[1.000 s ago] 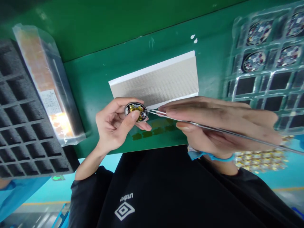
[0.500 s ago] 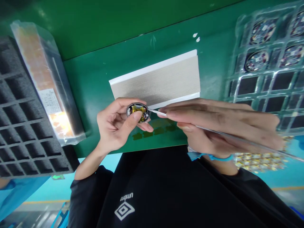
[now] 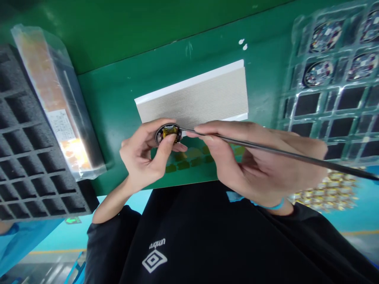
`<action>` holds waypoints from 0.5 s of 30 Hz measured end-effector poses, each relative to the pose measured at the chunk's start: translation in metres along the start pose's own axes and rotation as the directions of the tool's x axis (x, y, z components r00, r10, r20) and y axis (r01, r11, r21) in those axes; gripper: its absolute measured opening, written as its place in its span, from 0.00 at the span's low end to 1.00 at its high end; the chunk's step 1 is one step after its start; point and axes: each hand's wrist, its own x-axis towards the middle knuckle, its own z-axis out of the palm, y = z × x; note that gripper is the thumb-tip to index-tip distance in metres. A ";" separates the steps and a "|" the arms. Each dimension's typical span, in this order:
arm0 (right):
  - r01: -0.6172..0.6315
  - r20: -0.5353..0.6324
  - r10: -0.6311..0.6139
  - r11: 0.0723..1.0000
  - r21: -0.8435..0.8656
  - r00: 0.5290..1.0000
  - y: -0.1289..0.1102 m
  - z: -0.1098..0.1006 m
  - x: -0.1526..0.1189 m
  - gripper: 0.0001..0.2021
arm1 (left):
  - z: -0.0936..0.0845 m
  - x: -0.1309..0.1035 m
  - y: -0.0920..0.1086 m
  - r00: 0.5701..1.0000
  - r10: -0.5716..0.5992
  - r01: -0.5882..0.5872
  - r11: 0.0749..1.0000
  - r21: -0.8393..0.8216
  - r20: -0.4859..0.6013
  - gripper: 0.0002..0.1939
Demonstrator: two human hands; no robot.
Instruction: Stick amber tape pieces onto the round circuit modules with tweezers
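A person in a black top (image 3: 189,236) is handling small electronics at a green desk (image 3: 266,75), both bare hands meeting over its near half. The left hand (image 3: 145,156) is holding a round unit (image 3: 159,134) with a dark rim, left of the desk's middle, its thumb resting on an amber piece (image 3: 170,130) inside. The right hand (image 3: 266,161), wearing a blue band (image 3: 274,205) at the wrist, is closing thumb and fingers around slim tweezers (image 3: 349,169), whose tip is reaching the unit's right side; whether it is touching the rim is hard to tell.

Farther in, a ribbed silvery sheet (image 3: 201,92) with white borders is lying slantwise in the middle of the desk, and two white spots (image 3: 244,46) are showing toward the far edge. Dark amber film pieces (image 3: 183,165) are lying close to the near edge, partly hidden by the hands. Toward the left edge, a clear-wrapped packet (image 3: 49,79) bearing a white label (image 3: 62,124) is lying beside a dark foam tray (image 3: 19,75), whose compartments are running past the near left corner. Toward the right edge, a clear plastic tray (image 3: 321,87) is carrying round assemblies (image 3: 318,74) in its far compartments, while golden parts (image 3: 334,189) are crowding together by the near right corner, beyond the right wrist.
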 end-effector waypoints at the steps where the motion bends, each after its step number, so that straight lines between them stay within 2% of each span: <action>1: 0.051 -0.014 -0.051 0.999 -0.013 0.999 0.002 -0.002 0.001 0.08 | -0.001 0.002 0.000 1.000 -0.023 0.024 0.998 -0.060 0.013 0.09; 4: 0.146 0.016 -0.146 0.989 0.002 0.989 0.006 -0.012 0.007 0.08 | -0.004 0.006 0.000 0.994 -0.078 0.090 0.980 -0.180 0.070 0.08; 6: 0.186 0.093 -0.189 0.982 0.043 0.978 0.009 -0.018 0.011 0.09 | -0.006 0.007 0.001 0.990 -0.104 0.119 0.976 -0.185 0.091 0.08; 8: 0.237 0.108 -0.249 0.965 0.117 0.962 0.011 -0.020 0.011 0.10 | -0.007 0.007 0.002 0.988 -0.116 0.132 0.976 -0.172 0.104 0.08; 11: 0.242 0.081 -0.257 0.957 0.158 0.963 0.014 -0.018 0.010 0.12 | -0.008 0.006 0.003 0.985 -0.116 0.139 0.973 -0.183 0.130 0.08; 15: 0.193 0.162 -0.221 0.966 0.171 0.962 0.016 -0.018 0.008 0.13 | -0.008 0.006 0.003 0.983 -0.109 0.139 0.969 -0.206 0.149 0.08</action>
